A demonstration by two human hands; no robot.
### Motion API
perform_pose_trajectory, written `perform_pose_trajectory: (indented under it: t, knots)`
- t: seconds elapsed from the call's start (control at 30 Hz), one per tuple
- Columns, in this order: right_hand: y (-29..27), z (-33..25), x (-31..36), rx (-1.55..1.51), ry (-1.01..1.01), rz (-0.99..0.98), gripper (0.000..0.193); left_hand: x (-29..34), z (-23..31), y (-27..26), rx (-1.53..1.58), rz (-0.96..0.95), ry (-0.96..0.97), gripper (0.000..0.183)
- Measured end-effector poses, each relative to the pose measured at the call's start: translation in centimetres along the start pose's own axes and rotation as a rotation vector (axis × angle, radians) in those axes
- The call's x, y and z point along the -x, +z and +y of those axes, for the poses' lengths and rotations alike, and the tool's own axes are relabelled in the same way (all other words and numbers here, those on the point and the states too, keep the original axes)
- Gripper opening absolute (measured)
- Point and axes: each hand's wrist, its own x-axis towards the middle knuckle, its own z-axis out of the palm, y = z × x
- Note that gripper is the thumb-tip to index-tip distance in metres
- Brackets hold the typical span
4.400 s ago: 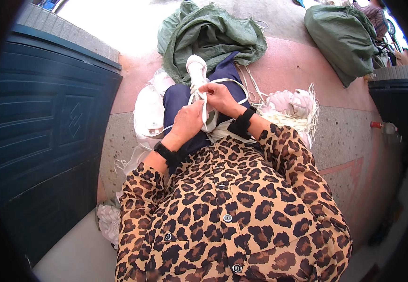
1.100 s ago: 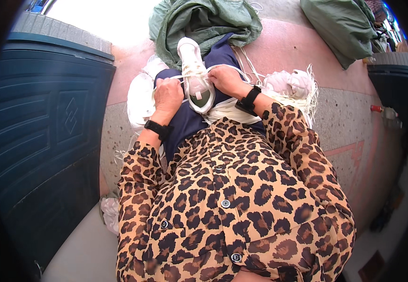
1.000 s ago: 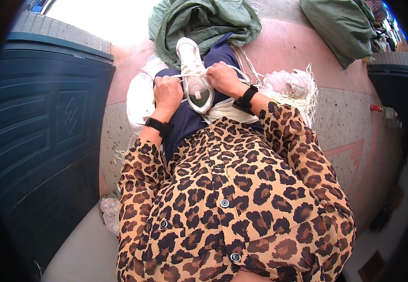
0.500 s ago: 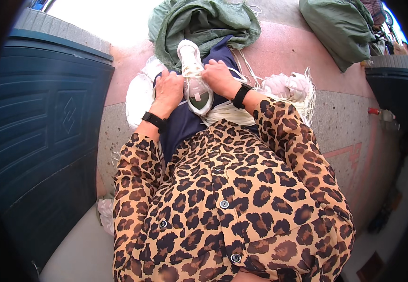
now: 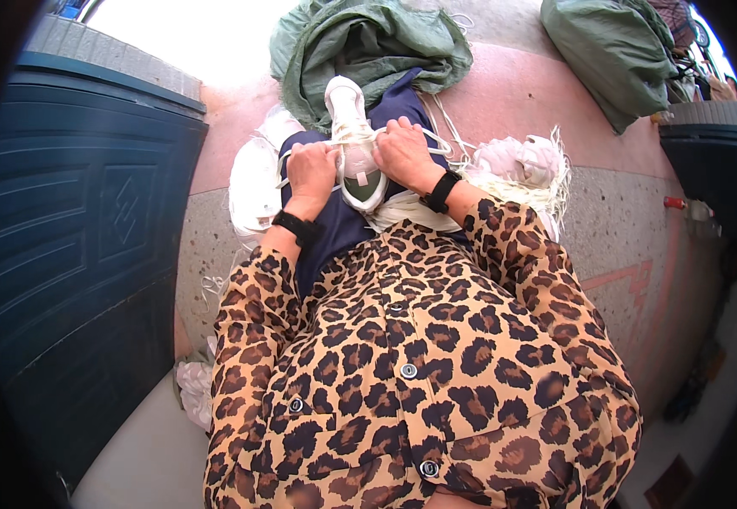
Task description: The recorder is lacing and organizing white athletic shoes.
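Note:
A white and pale pink sneaker (image 5: 347, 106) rests across my lap on dark blue trousers (image 5: 334, 229), its toe pointing away and its heel opening toward me. White shoelaces (image 5: 349, 138) run through its upper part. At the sneaker's left side my left hand (image 5: 311, 174) is closed on a lace. My right hand (image 5: 404, 154) is closed on the lace at the right side, and a loop of lace sticks out beyond it. A bundle of loose cream laces (image 5: 415, 210) lies on my lap below the shoe.
White shoes (image 5: 254, 182) lie at my left, and pale pink shoes with hanging laces (image 5: 517, 157) at my right. A green sack (image 5: 377, 51) slumps ahead; another full green sack (image 5: 610, 59) stands far right. A dark blue panelled door (image 5: 88, 187) stands on the left.
Both hands have shifted slightly toward me and turned, holding the laces out sideways from the shoe. The sneaker has moved slightly toward me and right.

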Motion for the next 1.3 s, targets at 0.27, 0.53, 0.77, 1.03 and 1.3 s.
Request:
perform_pose_trajectory:
  t: [0.27, 0.53, 0.77, 1.03, 1.3]
  knots:
    - [1.7, 1.6, -0.3, -0.505, 0.113, 0.178, 0.014, 1.6, 0.9, 0.5, -0.097, 0.063, 0.107, 0.015]
    - [1.6, 1.7, -0.1, -0.581, 0.052, 0.130, 0.011, -2.9, 1.4, -0.7, 0.162, 0.032, 0.232, 0.019]
    - [1.9, 0.4, -0.2, -0.450, -0.146, 0.182, 0.018, -10.3, 4.6, 1.0, 0.451, -0.721, -0.051, 0.047]
    - [1.5, 0.0, 0.2, -0.216, -0.175, 0.076, 0.011, -10.2, 3.6, -1.1, 0.888, -0.829, -0.376, 0.058]
    - [-0.8, -0.9, -1.5, 0.121, -0.375, 0.078, 0.007, -10.2, 3.2, -3.4, 1.032, -0.679, -0.449, 0.054]
